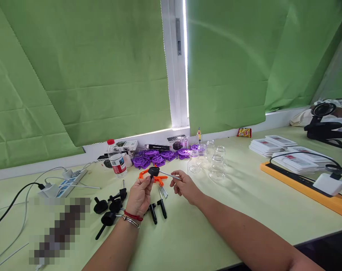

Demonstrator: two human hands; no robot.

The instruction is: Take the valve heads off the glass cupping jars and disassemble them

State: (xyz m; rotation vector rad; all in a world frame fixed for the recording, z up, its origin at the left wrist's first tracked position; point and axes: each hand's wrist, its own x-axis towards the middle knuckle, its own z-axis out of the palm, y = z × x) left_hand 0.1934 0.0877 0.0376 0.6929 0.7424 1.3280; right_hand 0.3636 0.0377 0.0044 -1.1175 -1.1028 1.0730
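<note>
The fingers of the left hand point(139, 196) pinch the short stem of a black round piece point(153, 171), and the fingers of the right hand point(187, 186) pinch a thin metal rod point(169, 174). The rod meets the side of the black round piece above the desk point(210, 237); how deep it goes in, I cannot tell.

In my judgement, this pair is in the middle of being joined. Below the hands lie two black handles point(161, 209), slim and smooth, and several loose rods point(164, 192), so some parts seem to be left. To the left there is a group of black pieces point(108, 218), dull, thick and round, with stems; metal shows at a few of them, so perhaps these are already joined.

Just behind the hands rest flat orange parts point(143, 173) of angular shape. Farther back, purple parts point(158, 160) with a shiny, open round pattern lie overlapping, near a clear plastic bottle point(118, 162) with a red cap. To the right of the purple parts stand glass jars point(217, 171), transparent and rounded, with narrower necks. The orange parts, purple parts and jars look not attached to the black ones.
</note>
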